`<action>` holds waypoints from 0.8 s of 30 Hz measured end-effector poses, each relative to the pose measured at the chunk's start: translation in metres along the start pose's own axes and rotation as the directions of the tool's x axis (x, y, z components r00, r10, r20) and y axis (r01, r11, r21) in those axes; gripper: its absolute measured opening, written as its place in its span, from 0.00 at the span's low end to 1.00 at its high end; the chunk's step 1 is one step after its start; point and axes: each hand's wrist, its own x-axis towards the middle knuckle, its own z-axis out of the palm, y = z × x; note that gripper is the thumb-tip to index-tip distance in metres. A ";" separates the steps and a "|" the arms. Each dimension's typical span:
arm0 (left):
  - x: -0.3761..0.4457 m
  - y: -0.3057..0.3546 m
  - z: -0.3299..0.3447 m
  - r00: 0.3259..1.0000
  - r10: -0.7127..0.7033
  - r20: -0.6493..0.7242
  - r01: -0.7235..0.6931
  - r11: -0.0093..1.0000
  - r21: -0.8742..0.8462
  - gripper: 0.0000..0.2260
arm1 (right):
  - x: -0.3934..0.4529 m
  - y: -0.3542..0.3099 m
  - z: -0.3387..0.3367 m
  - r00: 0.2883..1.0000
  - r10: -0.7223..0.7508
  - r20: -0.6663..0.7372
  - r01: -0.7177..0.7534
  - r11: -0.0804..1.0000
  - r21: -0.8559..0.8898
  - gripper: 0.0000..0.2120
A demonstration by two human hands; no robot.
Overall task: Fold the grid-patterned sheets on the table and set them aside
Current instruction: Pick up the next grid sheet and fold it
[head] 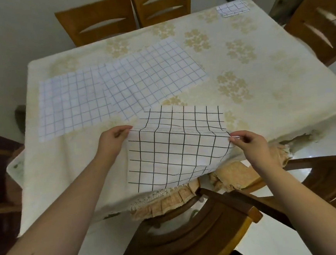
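Here the left hand (114, 137) pinches the left edge of a black-grid sheet (174, 147); the right hand (248, 143) pinches its right edge. The sheet is bent over the table's (260, 92) near edge, lower half hanging. Two blue-grid sheets (76, 102) (150, 72) lie overlapping beyond it. A folded sheet (232, 8) rests at the far right corner.

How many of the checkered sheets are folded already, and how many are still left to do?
One small folded sheet already sits at the table's far corner. The left hand and right hand pinch the black-grid sheet, bending it at the near edge. Two flat blue-grid sheets still wait.
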 end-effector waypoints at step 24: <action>-0.064 0.028 -0.179 0.933 0.357 -0.034 -0.325 0.881 0.345 0.05 | -0.098 -0.102 0.075 0.950 -0.312 0.014 0.308 0.928 -0.212 0.05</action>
